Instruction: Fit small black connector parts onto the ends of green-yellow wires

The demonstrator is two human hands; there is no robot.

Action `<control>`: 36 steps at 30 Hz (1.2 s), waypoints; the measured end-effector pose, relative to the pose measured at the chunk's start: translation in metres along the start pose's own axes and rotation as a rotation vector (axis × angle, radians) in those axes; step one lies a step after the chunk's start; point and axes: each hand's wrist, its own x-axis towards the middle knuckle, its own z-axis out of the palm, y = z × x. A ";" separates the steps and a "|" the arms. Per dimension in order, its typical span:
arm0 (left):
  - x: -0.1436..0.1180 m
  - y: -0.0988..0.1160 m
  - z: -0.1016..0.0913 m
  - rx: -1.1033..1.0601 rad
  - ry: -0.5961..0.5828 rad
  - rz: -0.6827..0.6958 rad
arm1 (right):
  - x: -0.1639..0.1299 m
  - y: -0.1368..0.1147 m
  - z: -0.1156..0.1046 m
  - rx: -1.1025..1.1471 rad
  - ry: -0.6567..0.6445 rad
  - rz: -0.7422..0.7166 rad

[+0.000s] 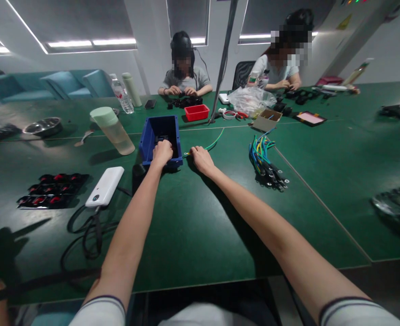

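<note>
My left hand (162, 152) reaches over the near wall of a blue plastic bin (145, 140). Its fingers are curled down among dark small parts (162, 137), and the fingertips are hidden. To the right of the bin, my right hand (201, 158) is closed on a green wire (216, 141) just above the table. The wire's ring-terminal end (186, 154) pokes out on the left of the fingers, toward the bin. Farther right lies a bundle of green, blue and yellow wires (261, 151) with black sleeves and ring terminals.
On the left stand a tumbler (113, 131), a white power bank (105, 187) with cables, and a black tray of red-and-black parts (53, 190). A red box (196, 112), a small carton (267, 121) and a metal pole (224, 59) are beyond. Two people sit across the table.
</note>
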 end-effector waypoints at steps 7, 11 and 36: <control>0.001 -0.002 0.001 -0.004 0.018 0.027 | -0.035 -0.009 -0.009 0.004 0.029 -0.044; 0.003 -0.003 0.002 -0.016 0.004 0.032 | -0.071 -0.018 -0.020 0.012 0.086 -0.093; 0.007 0.000 0.008 -0.166 0.243 0.024 | -0.137 0.000 -0.040 0.232 0.080 -0.271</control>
